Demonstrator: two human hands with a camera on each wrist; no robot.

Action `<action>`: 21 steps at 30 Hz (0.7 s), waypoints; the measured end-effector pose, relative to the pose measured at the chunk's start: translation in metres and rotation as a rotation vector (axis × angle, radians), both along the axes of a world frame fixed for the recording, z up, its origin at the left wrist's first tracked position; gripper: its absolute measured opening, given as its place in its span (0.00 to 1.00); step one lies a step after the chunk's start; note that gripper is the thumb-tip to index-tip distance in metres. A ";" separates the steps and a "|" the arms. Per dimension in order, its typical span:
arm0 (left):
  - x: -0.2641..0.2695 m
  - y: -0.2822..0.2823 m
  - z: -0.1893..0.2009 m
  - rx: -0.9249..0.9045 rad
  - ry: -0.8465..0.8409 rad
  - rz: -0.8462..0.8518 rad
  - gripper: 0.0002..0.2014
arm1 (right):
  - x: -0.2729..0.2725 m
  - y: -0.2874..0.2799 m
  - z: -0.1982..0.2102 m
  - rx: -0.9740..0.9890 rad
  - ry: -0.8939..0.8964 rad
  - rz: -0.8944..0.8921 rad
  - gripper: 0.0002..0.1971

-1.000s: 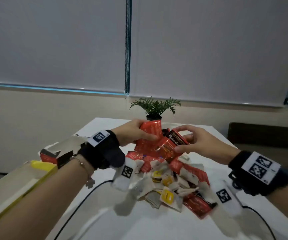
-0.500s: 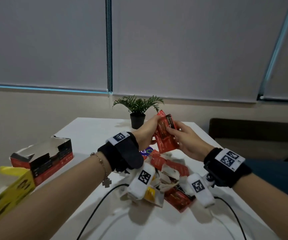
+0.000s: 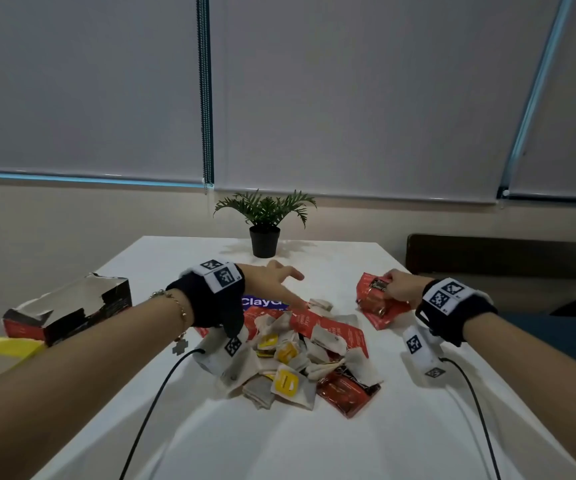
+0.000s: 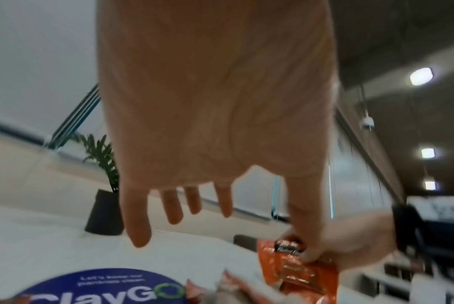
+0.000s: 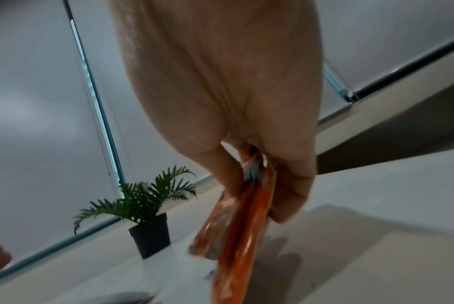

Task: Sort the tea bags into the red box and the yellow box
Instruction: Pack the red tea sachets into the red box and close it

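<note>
While the red sachet stack (image 3: 378, 303) is being pinched by the right hand (image 3: 400, 289), the left hand (image 3: 272, 276), spread and empty, is best being lowered onto one red sachet (image 3: 305, 322) only.

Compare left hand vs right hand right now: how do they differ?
The left hand is spread, fingers straight, holding nothing; the right hand pinches a bundle of red tea packets. The left hand is over the far side of the mixed pile; the right hand is off to that pile's right. Both wear black wrist straps.
</note>
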State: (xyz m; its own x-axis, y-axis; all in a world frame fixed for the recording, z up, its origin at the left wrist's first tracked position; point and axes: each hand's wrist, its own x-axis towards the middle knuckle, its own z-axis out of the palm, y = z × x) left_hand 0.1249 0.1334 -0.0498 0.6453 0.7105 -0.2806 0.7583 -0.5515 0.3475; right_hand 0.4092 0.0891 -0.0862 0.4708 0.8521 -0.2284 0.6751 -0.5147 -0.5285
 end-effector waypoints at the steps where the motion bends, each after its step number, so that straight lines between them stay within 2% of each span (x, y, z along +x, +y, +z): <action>1: 0.002 -0.001 -0.001 0.027 0.057 -0.050 0.43 | 0.001 0.000 0.000 -0.075 -0.112 0.020 0.33; 3: 0.010 -0.002 -0.002 0.049 0.113 -0.124 0.48 | -0.010 -0.007 0.009 -0.140 -0.290 0.053 0.39; 5: 0.020 -0.002 -0.003 0.027 0.132 -0.163 0.49 | -0.021 -0.012 0.017 -0.077 -0.413 0.078 0.40; 7: 0.029 -0.002 -0.002 0.007 0.153 -0.172 0.50 | -0.038 -0.015 0.022 0.091 -0.459 0.186 0.36; 9: 0.037 -0.005 -0.003 0.010 0.194 -0.163 0.54 | -0.059 -0.019 0.024 0.188 -0.410 0.336 0.29; 11: 0.042 -0.007 -0.006 0.000 0.249 -0.162 0.55 | -0.081 -0.026 0.025 0.019 -0.392 0.473 0.31; 14: 0.043 -0.011 -0.013 -0.030 0.327 -0.170 0.56 | -0.103 -0.031 0.020 -0.236 -0.466 0.579 0.34; 16: 0.039 -0.013 -0.017 0.010 0.338 -0.187 0.56 | -0.111 -0.035 0.018 -0.264 -0.457 0.619 0.32; 21: 0.012 -0.015 -0.018 0.067 0.327 -0.237 0.45 | -0.118 -0.045 0.020 -0.218 -0.315 0.701 0.33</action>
State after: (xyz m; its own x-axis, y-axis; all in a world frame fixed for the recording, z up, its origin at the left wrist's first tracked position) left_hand 0.1373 0.1180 -0.0677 0.6779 0.5763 -0.4564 0.6717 -0.7379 0.0661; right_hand 0.2911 0.0442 -0.0663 -0.0878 0.9250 -0.3697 0.9807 0.0151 -0.1950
